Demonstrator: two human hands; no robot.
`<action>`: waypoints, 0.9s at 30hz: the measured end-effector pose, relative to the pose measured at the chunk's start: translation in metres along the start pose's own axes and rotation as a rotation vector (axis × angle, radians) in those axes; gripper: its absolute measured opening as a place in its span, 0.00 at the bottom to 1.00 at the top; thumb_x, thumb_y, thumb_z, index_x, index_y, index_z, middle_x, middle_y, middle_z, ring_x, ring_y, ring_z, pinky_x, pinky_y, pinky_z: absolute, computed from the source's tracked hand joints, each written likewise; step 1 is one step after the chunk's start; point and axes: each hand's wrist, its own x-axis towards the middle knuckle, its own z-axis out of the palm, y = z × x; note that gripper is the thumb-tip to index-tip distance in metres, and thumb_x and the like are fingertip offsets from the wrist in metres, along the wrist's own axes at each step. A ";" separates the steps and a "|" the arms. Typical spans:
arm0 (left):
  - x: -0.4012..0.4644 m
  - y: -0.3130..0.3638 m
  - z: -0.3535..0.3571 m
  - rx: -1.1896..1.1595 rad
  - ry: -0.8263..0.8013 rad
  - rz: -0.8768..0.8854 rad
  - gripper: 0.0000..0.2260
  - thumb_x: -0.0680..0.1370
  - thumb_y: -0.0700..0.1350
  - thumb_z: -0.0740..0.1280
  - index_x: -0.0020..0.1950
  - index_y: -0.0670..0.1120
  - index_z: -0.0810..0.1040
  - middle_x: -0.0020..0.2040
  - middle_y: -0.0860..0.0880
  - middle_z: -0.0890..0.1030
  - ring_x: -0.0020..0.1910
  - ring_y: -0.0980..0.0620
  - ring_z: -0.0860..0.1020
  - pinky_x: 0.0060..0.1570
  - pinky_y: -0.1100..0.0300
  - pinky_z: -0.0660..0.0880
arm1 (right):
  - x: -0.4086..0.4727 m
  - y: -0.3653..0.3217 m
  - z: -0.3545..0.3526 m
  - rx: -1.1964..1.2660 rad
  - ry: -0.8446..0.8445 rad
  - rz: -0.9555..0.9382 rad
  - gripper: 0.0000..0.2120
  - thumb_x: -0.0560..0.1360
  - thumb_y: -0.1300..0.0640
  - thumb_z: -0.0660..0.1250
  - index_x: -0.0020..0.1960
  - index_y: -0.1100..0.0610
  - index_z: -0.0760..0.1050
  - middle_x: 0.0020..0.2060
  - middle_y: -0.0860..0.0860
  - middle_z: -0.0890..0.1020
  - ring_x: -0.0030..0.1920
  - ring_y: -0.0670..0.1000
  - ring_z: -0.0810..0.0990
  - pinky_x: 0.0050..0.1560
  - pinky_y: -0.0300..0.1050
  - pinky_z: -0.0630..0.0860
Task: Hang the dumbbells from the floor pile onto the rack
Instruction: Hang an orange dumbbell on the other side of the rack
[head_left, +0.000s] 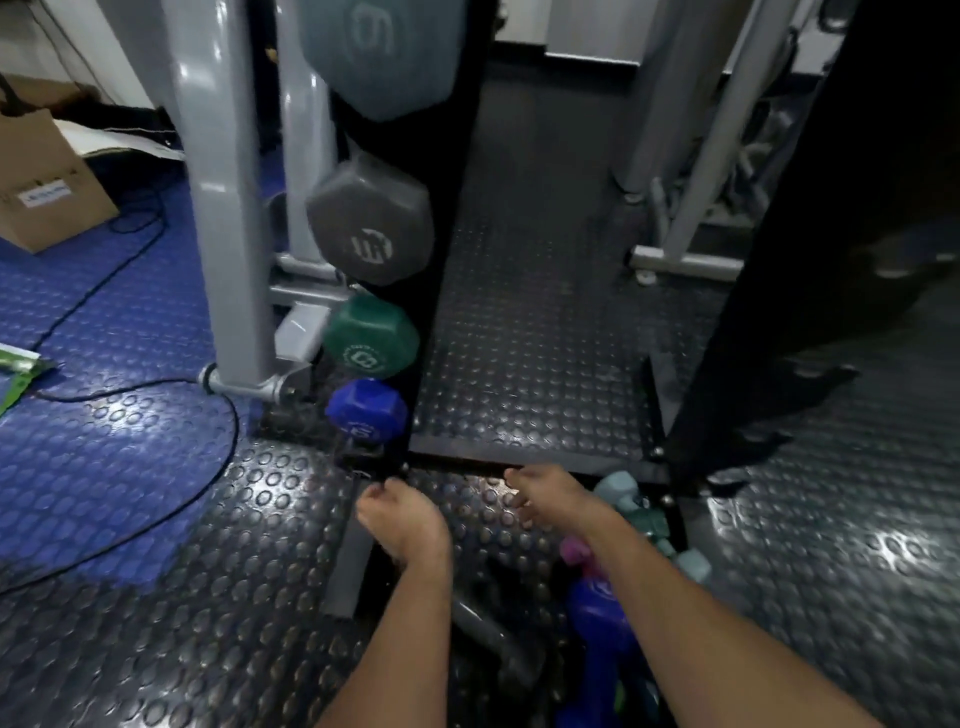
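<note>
A black rack upright (441, 291) carries four dumbbells on its left side: a pale blue-grey one (379, 52) on top, then a grey one (371, 221), a green one (371, 335) and a blue one (366, 410) lowest. The floor pile lies at the lower right: pale teal dumbbells (618, 491), a pink one (574, 551), a purple-blue one (597, 618) and a dark grey one (488, 631). My left hand (402, 519) hangs just below the blue dumbbell near the rack's foot, fingers loosely curled, holding nothing. My right hand (550, 499) hovers over the floor beside the teal dumbbells, empty.
The rack's black base bar (519, 452) runs across the studded rubber floor to a second black upright (779, 260) on the right. A grey machine post (223, 208) stands left of the rack. A black cable (156, 519) crosses the blue mat. A cardboard box (41, 182) sits far left.
</note>
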 end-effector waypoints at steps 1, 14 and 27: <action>-0.010 -0.010 0.005 0.049 -0.130 -0.021 0.11 0.80 0.42 0.65 0.58 0.36 0.79 0.57 0.34 0.81 0.59 0.35 0.79 0.56 0.49 0.73 | -0.002 0.011 -0.013 -0.016 0.026 0.005 0.18 0.82 0.42 0.63 0.54 0.55 0.82 0.50 0.58 0.86 0.46 0.56 0.83 0.51 0.54 0.79; -0.117 -0.072 0.071 0.944 -1.073 0.042 0.51 0.53 0.78 0.75 0.63 0.42 0.79 0.59 0.45 0.85 0.55 0.47 0.83 0.45 0.60 0.77 | -0.033 0.102 -0.109 -0.160 0.471 0.018 0.10 0.79 0.55 0.65 0.46 0.56 0.85 0.42 0.54 0.86 0.44 0.55 0.85 0.47 0.48 0.82; -0.114 -0.070 0.048 1.118 -1.355 -0.043 0.12 0.75 0.46 0.77 0.54 0.45 0.79 0.43 0.50 0.83 0.36 0.56 0.81 0.36 0.64 0.76 | -0.028 0.137 -0.106 -0.201 0.230 -0.005 0.18 0.72 0.43 0.78 0.57 0.46 0.78 0.48 0.44 0.83 0.49 0.48 0.81 0.49 0.42 0.76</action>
